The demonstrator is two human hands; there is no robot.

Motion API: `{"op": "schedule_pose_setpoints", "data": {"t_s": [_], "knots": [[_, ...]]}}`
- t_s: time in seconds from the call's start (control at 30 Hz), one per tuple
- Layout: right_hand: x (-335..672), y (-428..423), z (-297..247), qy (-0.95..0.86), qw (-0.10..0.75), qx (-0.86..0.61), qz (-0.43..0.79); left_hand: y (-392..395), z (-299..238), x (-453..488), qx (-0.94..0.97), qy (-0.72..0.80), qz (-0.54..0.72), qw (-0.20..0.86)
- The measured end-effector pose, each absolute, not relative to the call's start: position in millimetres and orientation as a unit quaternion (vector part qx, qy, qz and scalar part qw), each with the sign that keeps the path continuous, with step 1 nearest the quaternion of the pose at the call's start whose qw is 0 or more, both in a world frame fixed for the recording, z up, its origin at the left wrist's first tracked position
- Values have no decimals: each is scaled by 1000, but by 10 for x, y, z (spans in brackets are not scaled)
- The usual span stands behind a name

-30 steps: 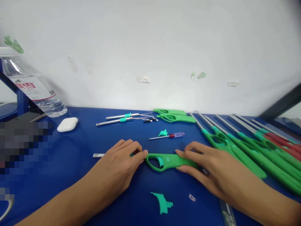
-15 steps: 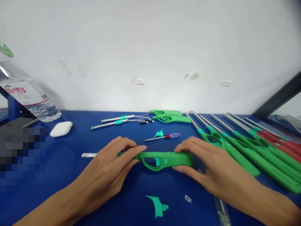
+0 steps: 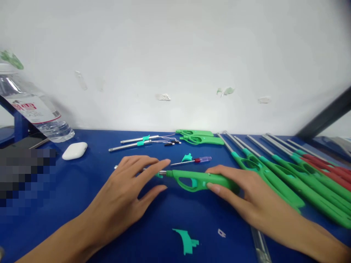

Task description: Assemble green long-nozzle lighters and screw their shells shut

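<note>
A green gas lighter [image 3: 202, 177] lies crosswise in front of me. Its metal tube [image 3: 162, 173] points left and is partly hidden under my left hand. My right hand [image 3: 251, 193] grips the handle end, thumb on the near side and fingers over the top. Over the tube hovers my left hand [image 3: 124, 188], thumb and index finger spread apart. A teal trigger piece shows inside the lighter's finger loop. Nearer to me lie a loose teal plastic part [image 3: 187, 241] and a small whitish clip [image 3: 221, 233].
Behind are a screwdriver [image 3: 203, 159], another teal part [image 3: 187, 157], two metal tubes with wires [image 3: 130, 147] and green handle shells [image 3: 201, 140]. Several green and red lighters [image 3: 279, 182] fill the right. A white earbud case [image 3: 75, 151] and water bottle [image 3: 35, 109] stand left.
My left thumb and fingers have come apart, off the lighter's neck. A stretch of metal tube now shows beside the handle. My right hand keeps its grip, thumb slightly higher.
</note>
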State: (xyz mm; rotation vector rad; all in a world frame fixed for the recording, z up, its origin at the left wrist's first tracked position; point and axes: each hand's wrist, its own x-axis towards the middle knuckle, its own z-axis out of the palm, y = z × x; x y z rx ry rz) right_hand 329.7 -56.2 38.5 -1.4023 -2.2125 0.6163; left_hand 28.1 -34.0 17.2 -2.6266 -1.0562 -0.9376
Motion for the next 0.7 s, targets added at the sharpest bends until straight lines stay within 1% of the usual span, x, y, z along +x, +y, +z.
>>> {"op": "schedule_pose_setpoints", "data": {"t_s": [0.1, 0.27, 0.4, 0.57, 0.7], "knots": [[3304, -556, 410, -788, 215, -523, 243, -262, 154, 222, -872, -369, -302, 113], [3272, -577, 465, -785, 205, -517, 272, -270, 159, 230, -897, -327, -276, 112], [3243, -620, 496, -798, 213, -506, 250, -333, 179, 285, -909, -309, -254, 120], [3234, -712, 501, -822, 238, -476, 201, -381, 172, 343, -905, -285, -269, 165], [3233, -743, 488, -831, 246, -473, 160, -456, 176, 401, -905, -282, -285, 143]]}}
